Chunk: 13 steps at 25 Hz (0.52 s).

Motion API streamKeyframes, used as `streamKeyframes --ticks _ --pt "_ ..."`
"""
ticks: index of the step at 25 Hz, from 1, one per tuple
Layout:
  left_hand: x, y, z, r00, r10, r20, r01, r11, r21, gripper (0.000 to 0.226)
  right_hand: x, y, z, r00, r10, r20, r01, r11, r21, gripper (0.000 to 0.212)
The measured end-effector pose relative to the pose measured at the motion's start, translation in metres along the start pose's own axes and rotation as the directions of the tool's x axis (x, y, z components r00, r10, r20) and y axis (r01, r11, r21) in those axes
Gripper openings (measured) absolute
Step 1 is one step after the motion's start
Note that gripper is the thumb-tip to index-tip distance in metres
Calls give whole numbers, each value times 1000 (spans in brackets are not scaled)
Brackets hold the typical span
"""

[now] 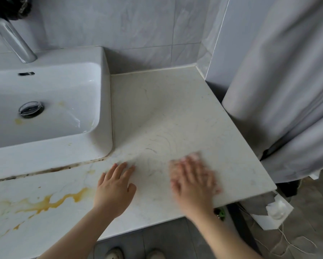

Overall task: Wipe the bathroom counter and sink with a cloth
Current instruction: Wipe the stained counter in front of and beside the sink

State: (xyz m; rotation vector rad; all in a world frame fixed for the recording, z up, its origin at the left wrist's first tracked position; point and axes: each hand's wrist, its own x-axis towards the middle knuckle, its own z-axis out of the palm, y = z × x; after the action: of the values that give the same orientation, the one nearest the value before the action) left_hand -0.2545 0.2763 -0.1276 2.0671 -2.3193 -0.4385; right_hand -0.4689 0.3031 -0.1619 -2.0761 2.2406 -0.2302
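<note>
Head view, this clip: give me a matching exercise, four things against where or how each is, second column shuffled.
Things:
1. left hand
2. right hand
3. faucet
4. yellow stain

Place or state:
A. standing behind the sink basin, far left
B. blurred, near the counter's right front edge
C. flat on the counter, fingers spread
D. streaked across the counter's front left

Pairs: 1-C, 2-B, 3-A, 4-D

Glossy ceramic sink (50, 116), chrome faucet (13, 40), matt stone counter (166, 109).

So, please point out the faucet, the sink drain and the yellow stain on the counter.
faucet (14, 41), head view, middle of spout.
sink drain (31, 108), head view, metal stopper.
yellow stain (50, 201), head view, thick middle streak.
</note>
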Motion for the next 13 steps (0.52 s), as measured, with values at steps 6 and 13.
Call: streamKeyframes --ticks 6,13 --pt "-1 -14 1 997 78 27 -80 994 72 84 37 70 -13 1000 14 -13 -16 994 -112 60" --pt "-1 -19 1 995 101 -13 -101 995 -23 78 43 -24 4 993 -118 27 117 992 35 60"
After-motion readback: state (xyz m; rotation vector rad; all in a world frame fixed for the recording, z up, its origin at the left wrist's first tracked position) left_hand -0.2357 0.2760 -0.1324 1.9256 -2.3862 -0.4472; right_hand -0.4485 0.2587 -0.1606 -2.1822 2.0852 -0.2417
